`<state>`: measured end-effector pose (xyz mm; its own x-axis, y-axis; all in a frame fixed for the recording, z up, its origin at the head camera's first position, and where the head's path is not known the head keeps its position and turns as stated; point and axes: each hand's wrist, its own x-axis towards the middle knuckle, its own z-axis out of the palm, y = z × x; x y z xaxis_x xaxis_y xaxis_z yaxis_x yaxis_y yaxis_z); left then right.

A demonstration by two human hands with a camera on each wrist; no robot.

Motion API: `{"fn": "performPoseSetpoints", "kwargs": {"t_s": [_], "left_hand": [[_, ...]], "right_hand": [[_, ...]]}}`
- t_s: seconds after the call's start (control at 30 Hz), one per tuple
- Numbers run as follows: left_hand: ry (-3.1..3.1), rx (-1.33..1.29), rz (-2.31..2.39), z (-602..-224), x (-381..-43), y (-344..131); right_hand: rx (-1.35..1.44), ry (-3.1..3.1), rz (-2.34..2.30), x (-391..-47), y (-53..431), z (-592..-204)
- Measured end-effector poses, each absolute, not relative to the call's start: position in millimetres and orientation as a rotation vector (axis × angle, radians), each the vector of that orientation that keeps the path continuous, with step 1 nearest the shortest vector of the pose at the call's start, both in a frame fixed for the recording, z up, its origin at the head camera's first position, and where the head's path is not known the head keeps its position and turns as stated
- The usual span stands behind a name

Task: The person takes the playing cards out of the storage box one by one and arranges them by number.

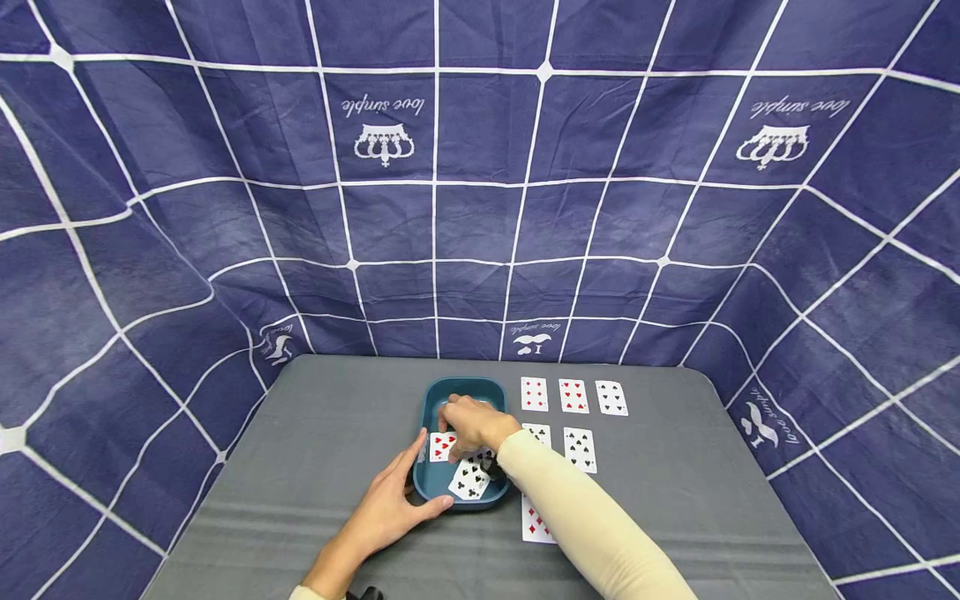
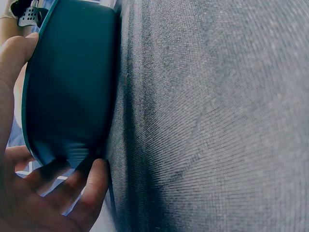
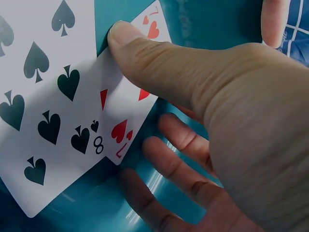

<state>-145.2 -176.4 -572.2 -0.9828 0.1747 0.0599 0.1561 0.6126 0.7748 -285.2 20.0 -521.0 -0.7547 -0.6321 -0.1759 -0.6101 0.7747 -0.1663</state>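
Observation:
A teal plastic tray (image 1: 427, 492) holds several playing cards. My left hand (image 1: 390, 500) grips its left near side, the thumb (image 2: 31, 43) at the rim and the other fingers along the outer wall. Inside the tray, my right hand (image 1: 472, 425) pinches a seven of hearts (image 3: 154, 30). Its thumb (image 3: 159, 65) lies across the card face, while other fingertips curl close to the card's edge and the index fingertip is hidden in the right wrist view. An eight of spades (image 3: 48, 121) overlaps that card. Black-suited cards (image 1: 470, 482) lie at the tray's near end.
Right of the tray, a far row has a six of diamonds (image 1: 534, 393), a six of hearts (image 1: 573, 396) and a six of spades (image 1: 611, 398). Nearer are a clubs card (image 1: 538, 432), a spades card (image 1: 580, 450) and a diamonds card (image 1: 535, 525), partly behind my right sleeve (image 1: 592, 517).

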Motion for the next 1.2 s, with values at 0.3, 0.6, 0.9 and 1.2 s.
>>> {"fn": "performPoseSetpoints", "kwargs": {"t_s": [0.3,0.6,0.9,1.2], "left_hand": [[2.828,0.282,1.292,-574.0,-143.0,-174.5],[2.804,0.286,1.354,-575.4,-142.5,-173.3],[2.811,0.284,1.348,-575.9,-141.9,-173.4],[2.835,0.298,1.355,-573.4,-143.7,-176.0]], "right_hand": [[-0.958,2.727,-0.211,-285.2,21.1,-522.6],[-0.996,2.767,-0.28,-289.9,22.9,-524.2],[-1.033,2.797,-0.336,-292.7,34.4,-518.1],[-1.084,2.807,-0.539,-295.8,51.9,-508.0]]}}
